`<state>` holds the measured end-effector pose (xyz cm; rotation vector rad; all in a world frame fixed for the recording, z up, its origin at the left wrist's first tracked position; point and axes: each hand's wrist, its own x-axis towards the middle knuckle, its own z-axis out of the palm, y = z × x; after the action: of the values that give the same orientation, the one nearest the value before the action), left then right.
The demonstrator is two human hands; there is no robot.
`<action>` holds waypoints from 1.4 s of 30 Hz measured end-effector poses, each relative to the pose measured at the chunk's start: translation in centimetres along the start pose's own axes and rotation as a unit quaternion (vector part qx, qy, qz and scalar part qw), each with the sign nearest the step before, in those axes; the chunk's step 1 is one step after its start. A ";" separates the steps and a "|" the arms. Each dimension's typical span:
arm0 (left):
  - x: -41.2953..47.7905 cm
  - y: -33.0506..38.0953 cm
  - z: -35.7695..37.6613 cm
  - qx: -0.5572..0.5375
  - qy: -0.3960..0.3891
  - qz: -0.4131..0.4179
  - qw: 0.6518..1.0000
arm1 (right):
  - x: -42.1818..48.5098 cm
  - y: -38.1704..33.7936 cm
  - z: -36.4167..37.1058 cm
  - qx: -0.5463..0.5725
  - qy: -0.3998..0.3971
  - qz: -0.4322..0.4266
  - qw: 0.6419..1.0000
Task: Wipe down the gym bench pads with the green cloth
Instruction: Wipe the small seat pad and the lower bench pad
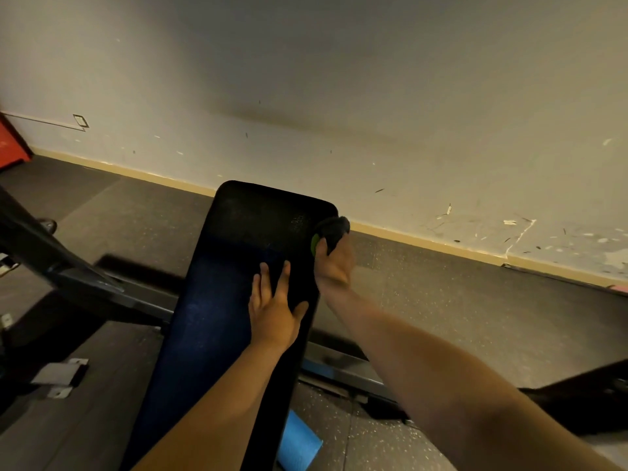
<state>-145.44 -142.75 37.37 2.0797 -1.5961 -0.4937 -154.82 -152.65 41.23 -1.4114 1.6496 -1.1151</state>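
A long dark bench pad [217,300] runs away from me toward the wall, tilted up. My left hand [275,307] lies flat on its right half with the fingers spread and straight. My right hand [334,261] is at the pad's right edge near the far corner and grips a bunched cloth [331,231]. The cloth looks dark in this light, with a bright green patch showing beside the thumb. The cloth touches the side of the pad.
The bench's dark metal frame [85,283] spreads left and right along the floor. A blue foam roll [299,443] lies under the pad near me. A scuffed wall with a tan skirting board [424,243] stands just beyond. A red object [12,141] is at far left.
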 end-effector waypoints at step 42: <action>-1.7 -2.4 -0.4 -0.013 -0.044 0.055 0.997 | -3.9 3.6 0.1 -0.001 -0.106 0.059 0.993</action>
<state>-143.79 -140.50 36.32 1.9634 -1.7356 -0.5715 -155.50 -148.71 37.80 -1.3639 1.5603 -0.8666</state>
